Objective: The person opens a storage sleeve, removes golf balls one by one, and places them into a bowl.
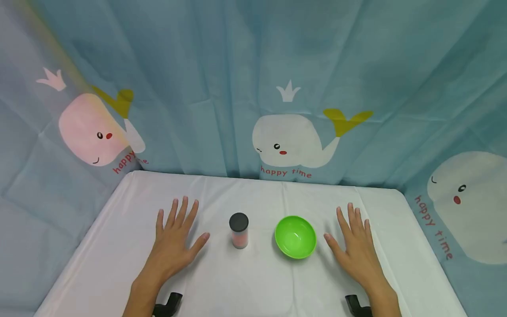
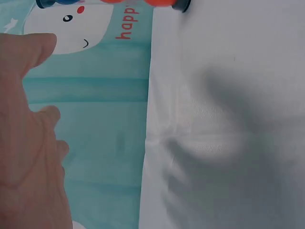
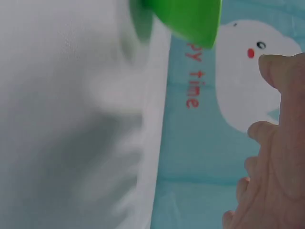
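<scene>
A clear jar with a dark lid stands upright left of the table's middle; reddish contents show through its wall. Right of it sits a bright green bowl, with nothing visible inside. My left hand hovers, fingers spread, to the left of the jar, holding nothing. To the right of the bowl, my right hand is likewise spread with bare fingers, its thumb nearest the bowl. In the left wrist view, orange and blue contents of the jar appear at the top edge. The bowl is partly cut off in the right wrist view.
A white cloth covers the table. Behind and at both sides hangs a blue curtain printed with whales, meeting the table's back edge. Black wrist devices show below both hands.
</scene>
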A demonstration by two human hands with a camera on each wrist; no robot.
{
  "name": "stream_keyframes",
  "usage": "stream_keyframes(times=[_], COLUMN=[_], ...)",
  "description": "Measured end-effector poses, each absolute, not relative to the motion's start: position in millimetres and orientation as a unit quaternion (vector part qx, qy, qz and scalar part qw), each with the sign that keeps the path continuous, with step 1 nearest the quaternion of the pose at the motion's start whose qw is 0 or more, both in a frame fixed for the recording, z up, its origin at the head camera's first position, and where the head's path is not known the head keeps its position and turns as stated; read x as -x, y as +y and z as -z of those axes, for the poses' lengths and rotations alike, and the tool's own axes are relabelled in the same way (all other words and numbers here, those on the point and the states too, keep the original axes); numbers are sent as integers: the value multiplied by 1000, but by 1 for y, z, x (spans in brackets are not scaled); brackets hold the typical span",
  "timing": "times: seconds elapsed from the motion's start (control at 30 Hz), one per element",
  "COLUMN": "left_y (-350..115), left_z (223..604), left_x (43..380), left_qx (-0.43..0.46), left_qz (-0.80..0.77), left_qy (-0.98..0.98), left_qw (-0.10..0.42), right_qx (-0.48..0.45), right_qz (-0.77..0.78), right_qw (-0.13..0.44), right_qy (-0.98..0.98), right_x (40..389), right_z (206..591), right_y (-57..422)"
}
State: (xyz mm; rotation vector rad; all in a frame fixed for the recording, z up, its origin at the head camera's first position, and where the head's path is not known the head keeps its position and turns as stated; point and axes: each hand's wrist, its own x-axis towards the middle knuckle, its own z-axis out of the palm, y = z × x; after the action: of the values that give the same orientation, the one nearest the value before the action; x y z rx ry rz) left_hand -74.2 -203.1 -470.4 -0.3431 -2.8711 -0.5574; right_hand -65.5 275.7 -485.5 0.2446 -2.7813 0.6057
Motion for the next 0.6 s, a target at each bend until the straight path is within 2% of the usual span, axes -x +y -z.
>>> stream_keyframes(times=[0.4,0.6], left_y=[-183,-165], left_z=[474,473], left_x=[75,78], left_qx=[177,192], left_qz=[281,360], left_qy=[-937,-909], left_qw=[112,87], right_qx=[-128,-147], right_qz=[-259,-283], right_qw=[162,149], right_qy=[-943,-936], right_x=[66,68], right_z=[467,458], right_y=[246,226])
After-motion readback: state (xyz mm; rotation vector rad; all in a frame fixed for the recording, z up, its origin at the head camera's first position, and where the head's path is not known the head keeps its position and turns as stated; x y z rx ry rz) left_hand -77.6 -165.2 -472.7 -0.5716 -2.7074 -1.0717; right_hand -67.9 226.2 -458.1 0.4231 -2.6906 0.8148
